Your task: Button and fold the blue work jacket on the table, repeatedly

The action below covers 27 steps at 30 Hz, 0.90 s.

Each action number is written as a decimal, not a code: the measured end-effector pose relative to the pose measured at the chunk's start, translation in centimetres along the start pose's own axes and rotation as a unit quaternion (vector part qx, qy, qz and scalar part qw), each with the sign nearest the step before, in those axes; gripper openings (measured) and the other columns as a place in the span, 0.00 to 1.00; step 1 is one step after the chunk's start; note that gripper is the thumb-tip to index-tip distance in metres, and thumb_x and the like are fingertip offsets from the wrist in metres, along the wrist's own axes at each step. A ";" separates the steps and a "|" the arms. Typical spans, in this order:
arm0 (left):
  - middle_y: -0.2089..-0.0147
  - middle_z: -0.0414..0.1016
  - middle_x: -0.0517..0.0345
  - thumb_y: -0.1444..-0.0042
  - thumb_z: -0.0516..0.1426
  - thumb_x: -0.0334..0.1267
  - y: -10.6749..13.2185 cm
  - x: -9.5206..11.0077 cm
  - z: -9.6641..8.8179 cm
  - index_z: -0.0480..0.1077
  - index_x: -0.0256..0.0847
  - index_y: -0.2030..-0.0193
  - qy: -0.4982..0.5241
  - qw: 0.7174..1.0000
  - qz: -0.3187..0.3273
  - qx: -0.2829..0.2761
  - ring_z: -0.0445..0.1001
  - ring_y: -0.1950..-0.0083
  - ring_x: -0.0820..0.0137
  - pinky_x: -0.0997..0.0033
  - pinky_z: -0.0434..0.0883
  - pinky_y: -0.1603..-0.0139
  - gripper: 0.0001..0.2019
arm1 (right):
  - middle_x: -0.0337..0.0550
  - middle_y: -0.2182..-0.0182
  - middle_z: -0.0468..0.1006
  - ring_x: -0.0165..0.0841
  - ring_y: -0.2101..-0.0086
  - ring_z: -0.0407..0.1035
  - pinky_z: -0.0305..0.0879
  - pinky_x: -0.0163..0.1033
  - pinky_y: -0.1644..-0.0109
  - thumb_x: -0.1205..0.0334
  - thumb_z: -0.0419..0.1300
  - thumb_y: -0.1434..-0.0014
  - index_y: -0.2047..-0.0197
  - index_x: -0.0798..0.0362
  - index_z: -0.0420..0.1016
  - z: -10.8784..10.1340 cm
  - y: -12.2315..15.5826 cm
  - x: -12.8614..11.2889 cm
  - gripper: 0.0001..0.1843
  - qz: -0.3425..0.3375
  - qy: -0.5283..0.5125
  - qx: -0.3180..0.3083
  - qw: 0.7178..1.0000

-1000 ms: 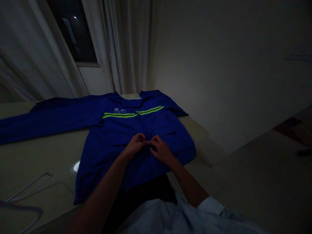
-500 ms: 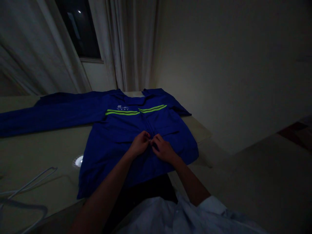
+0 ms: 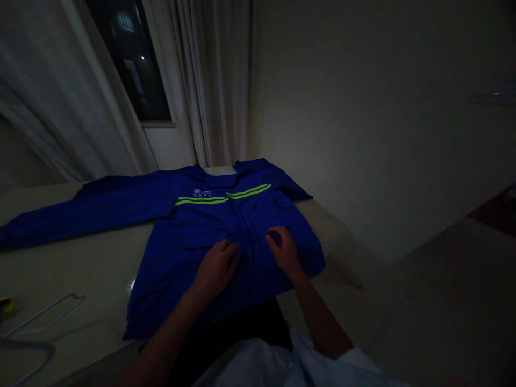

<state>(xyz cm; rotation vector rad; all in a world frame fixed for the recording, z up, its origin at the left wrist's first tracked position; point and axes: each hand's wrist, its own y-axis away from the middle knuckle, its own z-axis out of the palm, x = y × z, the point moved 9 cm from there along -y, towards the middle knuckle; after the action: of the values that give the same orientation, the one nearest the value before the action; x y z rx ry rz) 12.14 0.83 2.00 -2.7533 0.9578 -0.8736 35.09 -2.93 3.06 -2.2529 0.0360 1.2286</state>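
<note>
A blue work jacket (image 3: 213, 226) with yellow-green stripes across the chest and a pale printed logo lies front up, its collar away from me. My left hand (image 3: 217, 267) is over the lower front, left of the centre placket, with fingers stretched and apart from the thumb. To the right of the placket, my right hand (image 3: 283, 250) hovers by the pocket flap, its fingers curved and thumb parted from them. Neither hand shows anything held. The long sleeve on the left reaches out across the table; the other one is mostly tucked from sight.
The jacket is on a pale table (image 3: 92, 269). Towards its left front lie a white wire hanger (image 3: 48, 322) and a yellow-and-black object (image 3: 7, 307). A shiny round item (image 3: 131, 285) is partly under the jacket's edge. Behind are curtains (image 3: 201, 80), a dark window and a wall.
Half a second ago both hands met at the jacket's centre placket, fingertips pinched together. They have separated, the left moving down and left, the right outward. The camera view has tilted slightly up.
</note>
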 end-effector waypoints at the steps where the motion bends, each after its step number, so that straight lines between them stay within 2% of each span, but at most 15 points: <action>1: 0.44 0.78 0.47 0.31 0.50 0.45 1.8 -0.9 -0.9 0.76 0.50 0.38 -0.032 0.999 -0.007 0.007 0.75 0.44 0.54 0.53 0.67 0.40 0.20 | 0.46 0.56 0.78 0.37 0.59 0.75 0.73 0.42 0.54 0.56 0.62 0.33 0.53 0.50 0.76 -1.6 0.3 0.0 0.09 0.004 0.004 0.005 1.000; 3: 0.33 0.74 0.49 0.32 0.52 0.51 5.7 -3.3 -3.0 0.73 0.54 0.34 -0.108 0.992 -0.043 0.052 0.70 0.34 0.50 0.45 0.60 0.31 0.23 | 0.46 0.56 0.79 0.38 0.59 0.75 0.73 0.44 0.52 0.50 0.64 0.34 0.52 0.49 0.77 -3.4 1.4 -0.3 0.13 0.005 0.021 -0.033 0.999; 4: 0.29 0.70 0.50 0.33 0.52 0.53 7.6 -4.3 -3.7 0.71 0.54 0.32 -0.141 0.986 -0.057 0.070 0.66 0.29 0.47 0.41 0.55 0.28 0.25 | 0.46 0.55 0.79 0.39 0.58 0.76 0.73 0.45 0.51 0.47 0.66 0.35 0.51 0.48 0.78 -3.5 2.2 -0.7 0.16 0.000 0.029 -0.070 0.997; 6: 0.24 0.64 0.49 0.34 0.51 0.55 10.7 -5.6 -3.5 0.68 0.52 0.28 -0.186 0.977 -0.076 0.070 0.58 0.24 0.45 0.36 0.49 0.25 0.30 | 0.48 0.50 0.80 0.42 0.51 0.76 0.72 0.48 0.45 0.42 0.67 0.37 0.46 0.47 0.78 -2.1 3.8 -1.9 0.23 -0.023 0.039 -0.143 0.989; 8: 0.23 0.60 0.46 0.33 0.48 0.56 12.7 -6.1 -2.1 0.65 0.48 0.26 -0.211 0.971 -0.100 0.049 0.55 0.22 0.44 0.35 0.49 0.25 0.32 | 0.52 0.41 0.77 0.46 0.41 0.71 0.67 0.52 0.36 0.38 0.66 0.37 0.36 0.47 0.74 0.3 5.1 -3.1 0.33 -0.045 0.055 -0.177 0.982; 10: 0.22 0.57 0.44 0.33 0.47 0.57 13.6 -5.9 -0.6 0.63 0.45 0.25 -0.225 0.965 -0.131 0.038 0.52 0.21 0.43 0.35 0.52 0.26 0.34 | 0.55 0.34 0.71 0.49 0.35 0.65 0.60 0.57 0.30 0.36 0.64 0.36 0.30 0.48 0.68 3.0 5.8 -3.7 0.39 -0.054 0.088 -0.186 0.977; 13: 0.21 0.55 0.42 0.34 0.49 0.60 13.9 -4.5 0.8 0.61 0.44 0.24 -0.235 0.959 -0.154 0.032 0.49 0.20 0.41 0.33 0.53 0.26 0.37 | 0.55 0.33 0.71 0.53 0.33 0.63 0.56 0.63 0.29 0.34 0.63 0.36 0.30 0.46 0.70 6.2 6.2 -3.9 0.38 -0.059 0.137 -0.219 0.964; 15: 0.21 0.53 0.40 0.34 0.50 0.60 14.0 -3.4 1.2 0.60 0.42 0.23 -0.233 0.960 -0.152 0.029 0.48 0.20 0.40 0.33 0.52 0.26 0.38 | 0.53 0.35 0.74 0.51 0.35 0.66 0.57 0.62 0.30 0.34 0.61 0.34 0.32 0.44 0.73 7.0 6.1 -4.0 0.34 -0.066 0.137 -0.243 0.958; 18: 0.20 0.51 0.38 0.35 0.52 0.60 14.5 -2.1 0.8 0.60 0.42 0.23 -0.204 0.967 -0.152 0.026 0.47 0.20 0.40 0.31 0.52 0.26 0.38 | 0.51 0.33 0.72 0.47 0.34 0.64 0.57 0.58 0.29 0.36 0.56 0.30 0.29 0.42 0.69 6.9 5.3 -4.2 0.33 -0.090 0.127 -0.247 0.957; 21: 0.24 0.60 0.40 0.41 0.58 0.62 13.6 -2.5 -0.8 0.68 0.50 0.28 -0.122 0.979 -0.166 -0.011 0.55 0.23 0.36 0.29 0.57 0.30 0.36 | 0.53 0.30 0.67 0.50 0.31 0.59 0.54 0.60 0.28 0.33 0.61 0.35 0.28 0.43 0.67 8.3 4.1 -4.3 0.39 -0.136 0.138 -0.287 0.938; 23: 0.32 0.73 0.42 0.44 0.62 0.62 11.2 -4.3 -2.7 0.76 0.55 0.36 -0.007 0.982 -0.181 -0.050 0.68 0.31 0.38 0.34 0.64 0.34 0.31 | 0.53 0.33 0.72 0.51 0.34 0.65 0.58 0.58 0.30 0.32 0.62 0.37 0.31 0.44 0.72 9.9 2.3 -4.5 0.38 -0.159 0.126 -0.333 0.921; 24: 0.38 0.79 0.44 0.45 0.63 0.61 9.5 -5.8 -4.0 0.78 0.55 0.40 0.068 0.977 -0.194 -0.054 0.75 0.38 0.42 0.39 0.68 0.37 0.27 | 0.52 0.36 0.75 0.50 0.37 0.69 0.61 0.57 0.32 0.33 0.60 0.35 0.32 0.44 0.73 10.5 0.7 -4.8 0.36 -0.167 0.115 -0.340 0.918; 25: 0.44 0.82 0.46 0.44 0.63 0.60 7.6 -7.8 -5.6 0.79 0.53 0.44 0.160 0.963 -0.214 -0.042 0.79 0.44 0.49 0.46 0.72 0.40 0.24 | 0.51 0.37 0.77 0.49 0.38 0.70 0.63 0.56 0.33 0.34 0.58 0.33 0.33 0.44 0.74 11.0 -1.4 -5.1 0.34 -0.175 0.104 -0.332 0.921; 26: 0.49 0.82 0.46 0.45 0.64 0.58 5.7 -10.5 -7.7 0.79 0.49 0.48 0.245 0.938 -0.245 0.005 0.80 0.49 0.53 0.52 0.75 0.45 0.23 | 0.51 0.38 0.77 0.48 0.38 0.71 0.63 0.55 0.32 0.35 0.57 0.32 0.33 0.45 0.74 11.5 -3.8 -5.5 0.33 -0.184 0.095 -0.312 0.927; 27: 0.51 0.81 0.47 0.46 0.65 0.56 4.2 -13.7 -10.0 0.78 0.46 0.50 0.320 0.900 -0.283 0.088 0.80 0.52 0.57 0.57 0.77 0.51 0.22 | 0.51 0.37 0.76 0.48 0.37 0.69 0.62 0.56 0.31 0.36 0.56 0.31 0.33 0.46 0.74 12.1 -6.2 -5.7 0.32 -0.190 0.091 -0.286 0.935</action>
<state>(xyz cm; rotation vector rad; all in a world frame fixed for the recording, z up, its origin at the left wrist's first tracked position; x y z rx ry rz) -4.37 6.59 2.54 -2.6299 0.0575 -1.9202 24.29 6.86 5.40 -2.6815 -0.7433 0.8900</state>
